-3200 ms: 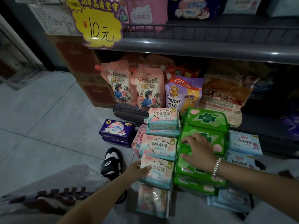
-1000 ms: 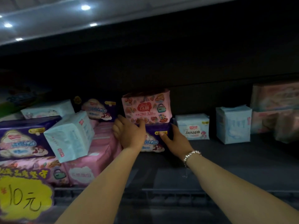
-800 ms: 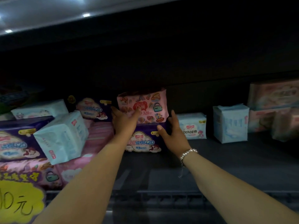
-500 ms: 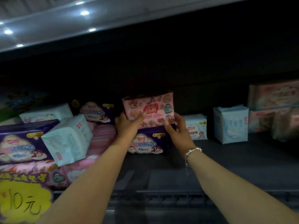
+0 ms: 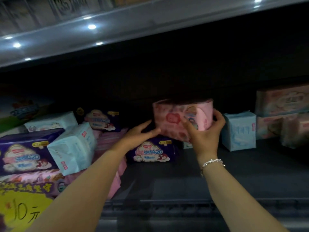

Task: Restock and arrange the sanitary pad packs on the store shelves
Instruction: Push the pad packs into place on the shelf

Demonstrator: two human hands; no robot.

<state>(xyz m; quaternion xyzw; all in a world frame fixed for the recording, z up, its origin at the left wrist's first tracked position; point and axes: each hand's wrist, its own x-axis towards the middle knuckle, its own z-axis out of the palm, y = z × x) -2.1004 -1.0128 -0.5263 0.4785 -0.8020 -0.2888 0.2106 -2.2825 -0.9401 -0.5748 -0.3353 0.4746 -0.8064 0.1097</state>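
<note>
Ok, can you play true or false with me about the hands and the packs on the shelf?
1. The right hand grips the pink pack. True.
2. The pink pack lies flat on the shelf floor. False: it is held up, above the purple pack.
3. A bracelet is on the left wrist. False: it is on the right wrist.
4. The left hand is at the pink pack's left edge, fingers fairly straight. True.
5. The yellow price sign hangs at the far right. False: it is at the lower left.
</note>
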